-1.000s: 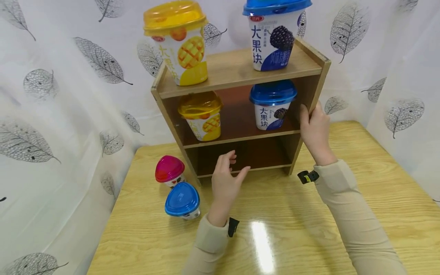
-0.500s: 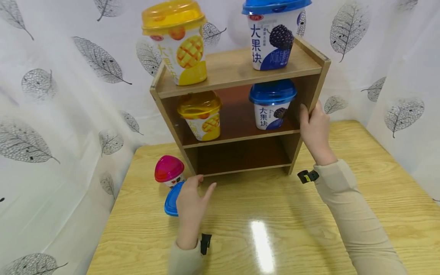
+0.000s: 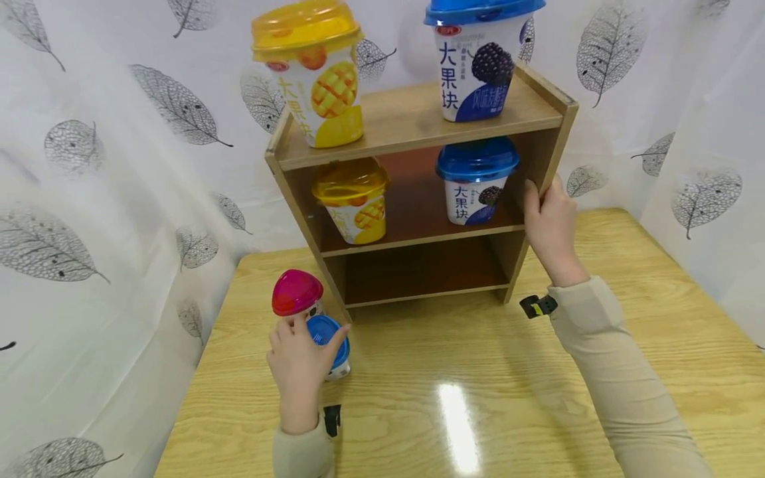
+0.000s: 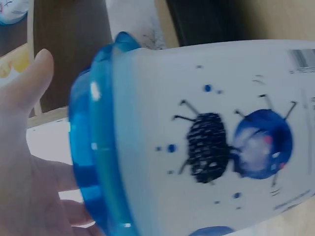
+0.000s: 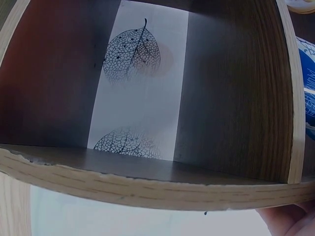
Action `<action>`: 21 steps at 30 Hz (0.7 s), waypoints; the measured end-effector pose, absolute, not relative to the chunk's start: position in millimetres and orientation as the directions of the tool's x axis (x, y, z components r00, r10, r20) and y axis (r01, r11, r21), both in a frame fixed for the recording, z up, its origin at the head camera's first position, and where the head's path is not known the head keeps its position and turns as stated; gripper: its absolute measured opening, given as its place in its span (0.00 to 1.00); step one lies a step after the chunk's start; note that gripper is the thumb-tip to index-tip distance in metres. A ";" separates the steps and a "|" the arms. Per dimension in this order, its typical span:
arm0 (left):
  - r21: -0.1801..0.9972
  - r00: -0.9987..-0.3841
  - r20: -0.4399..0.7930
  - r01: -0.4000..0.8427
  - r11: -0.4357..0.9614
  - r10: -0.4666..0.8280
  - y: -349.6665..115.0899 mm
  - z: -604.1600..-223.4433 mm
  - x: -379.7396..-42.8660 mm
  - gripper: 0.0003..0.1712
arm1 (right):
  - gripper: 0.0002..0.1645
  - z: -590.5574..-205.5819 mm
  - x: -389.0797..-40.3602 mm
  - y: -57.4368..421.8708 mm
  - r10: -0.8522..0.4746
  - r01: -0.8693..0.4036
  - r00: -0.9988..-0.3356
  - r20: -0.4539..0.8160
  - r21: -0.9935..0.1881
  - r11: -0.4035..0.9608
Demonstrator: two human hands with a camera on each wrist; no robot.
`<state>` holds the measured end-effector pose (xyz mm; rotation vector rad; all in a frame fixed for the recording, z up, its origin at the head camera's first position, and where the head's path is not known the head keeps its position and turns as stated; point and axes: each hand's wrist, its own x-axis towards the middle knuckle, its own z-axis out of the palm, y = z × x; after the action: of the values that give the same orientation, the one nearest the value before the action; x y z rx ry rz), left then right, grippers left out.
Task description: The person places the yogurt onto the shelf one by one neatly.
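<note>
In the head view my left hand (image 3: 299, 358) is at a blue-lidded yogurt cup (image 3: 324, 332) on the table, with thumb and fingers spread round the lid's near side. The left wrist view shows the cup's white wall (image 4: 157, 142) with berry drawings; the thumb stands off the lid, and the other fingers are partly hidden behind it. My right hand (image 3: 551, 232) grips the right side panel of a small wooden shelf (image 3: 406, 109). Its fingers behind the panel are hidden. Just behind the blue-lidded cup stands a pink-lidded cup (image 3: 297, 293), partly covered by my left hand.
A large yellow mango cup (image 3: 331, 93) and a blue blackberry cup (image 3: 478, 66) stand on the shelf's top. Smaller yellow (image 3: 358, 216) and blue (image 3: 475, 192) ones stand on the middle level. A leaf-patterned curtain (image 3: 149, 199) hangs behind the wooden table (image 3: 538, 398).
My left hand has moved left from in front of the shelf, across the blue-lidded cup, to its left side. The right hand has stayed on the shelf panel.
</note>
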<state>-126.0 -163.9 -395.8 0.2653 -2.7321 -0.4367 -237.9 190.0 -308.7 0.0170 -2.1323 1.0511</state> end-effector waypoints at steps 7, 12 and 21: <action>0.311 -0.927 0.295 -0.137 0.941 -0.232 -165.2 -402.1 -127.5 0.52 | 0.22 -308.0 -236.4 189.1 0.294 -0.322 -0.718 0.631 -0.675 0.664; 0.313 -0.934 0.289 -0.115 0.943 -0.210 -165.3 -403.9 -127.0 0.46 | 0.22 -307.7 -235.4 187.7 0.297 -0.322 -0.722 0.625 -0.684 0.655; 0.369 -0.967 0.227 -0.021 0.929 -0.112 -167.9 -404.2 -124.4 0.39 | 0.22 -306.6 -236.7 187.9 0.305 -0.318 -0.717 0.627 -0.684 0.657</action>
<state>-124.4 -167.9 -404.2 0.0997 -2.8422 -0.5402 -236.7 187.9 -306.6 0.0105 -2.1203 1.0600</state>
